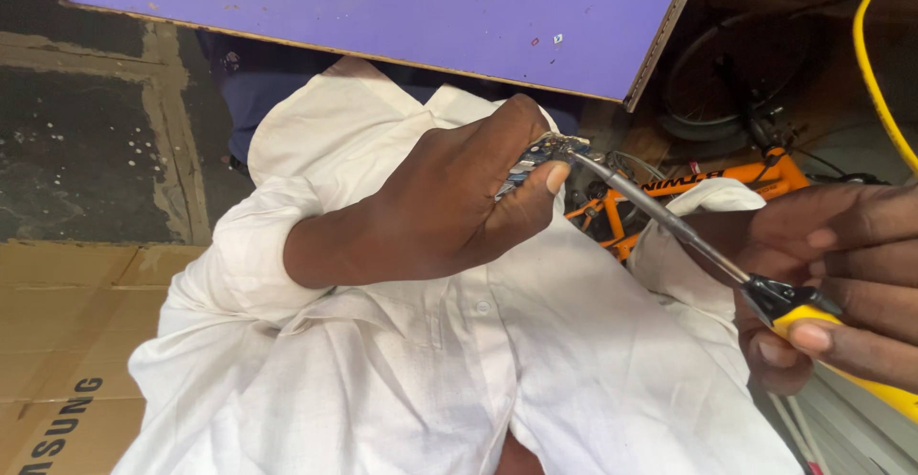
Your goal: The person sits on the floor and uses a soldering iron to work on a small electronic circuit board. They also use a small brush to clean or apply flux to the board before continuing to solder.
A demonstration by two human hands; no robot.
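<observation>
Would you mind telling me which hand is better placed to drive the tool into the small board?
Probably the right hand: it grips the yellow-handled screwdriver, whose tip already meets the small circuit board. The left hand is closed around that board, steadying it.

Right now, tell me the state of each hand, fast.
Left hand: closed on a small circuit board.
Right hand: closed on a yellow-handled screwdriver, tip at the board.
</observation>
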